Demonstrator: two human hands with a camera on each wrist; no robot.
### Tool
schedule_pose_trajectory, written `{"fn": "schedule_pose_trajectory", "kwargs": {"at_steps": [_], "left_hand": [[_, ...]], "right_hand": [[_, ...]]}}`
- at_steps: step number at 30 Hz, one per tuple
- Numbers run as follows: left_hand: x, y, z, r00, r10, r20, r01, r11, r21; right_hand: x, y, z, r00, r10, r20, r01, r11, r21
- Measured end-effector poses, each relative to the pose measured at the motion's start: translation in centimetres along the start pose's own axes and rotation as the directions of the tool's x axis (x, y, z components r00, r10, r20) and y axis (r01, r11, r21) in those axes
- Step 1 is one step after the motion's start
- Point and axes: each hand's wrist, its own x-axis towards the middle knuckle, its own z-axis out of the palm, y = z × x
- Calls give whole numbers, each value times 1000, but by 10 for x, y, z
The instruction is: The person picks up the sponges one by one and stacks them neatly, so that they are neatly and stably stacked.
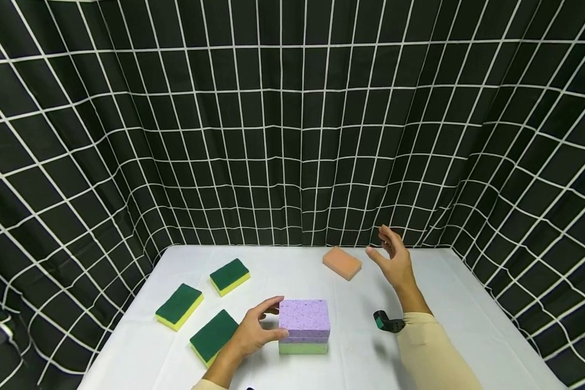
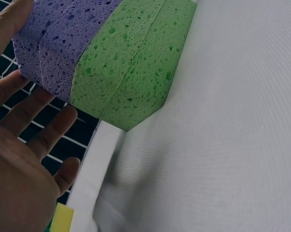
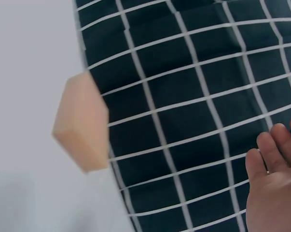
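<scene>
Black gridded curtain (image 1: 214, 146) behind a white table (image 1: 356, 346) of sponges.
The right hand (image 1: 396, 262) hovers with parted, empty fingers; the left hand (image 1: 251, 332) grips purple sponges (image 1: 304, 314) stacked on green sponges (image 1: 303, 349) at centre front. Three green-and-yellow sponges (image 1: 179, 303) lie left; an orange sponge (image 1: 342, 262) lies near the right hand.

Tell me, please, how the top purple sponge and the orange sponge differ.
The purple sponge shows dark speckles; the orange sponge looks plain. The purple one tops a stack; the orange one lies directly on the table. The purple one sits roughly square to the head view, the orange one askew. Both are rectangular blocks.
</scene>
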Motion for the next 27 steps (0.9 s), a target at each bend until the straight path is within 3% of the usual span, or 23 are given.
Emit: {"fn": "schedule_pose_trajectory", "kwargs": {"at_steps": [9,15,23,27], "left_hand": [[0,0,0,1000,2,3,-2,1000,-3],[-1,0,2,1000,2,-1,-2,1000,-1],[-1,0,3,1000,15,-20,-15,1000,5],[-1,0,2,1000,15,-16,-15,1000,5]], "right_hand": [[-4,63,8,991,134,-31,-136,989,-61],[-12,87,14,978,205,-40,-208,971,-118],[-22,107,23,928,371,25,-362,917,-168],[-25,114,28,908,417,42,-403,897,-183]]}}
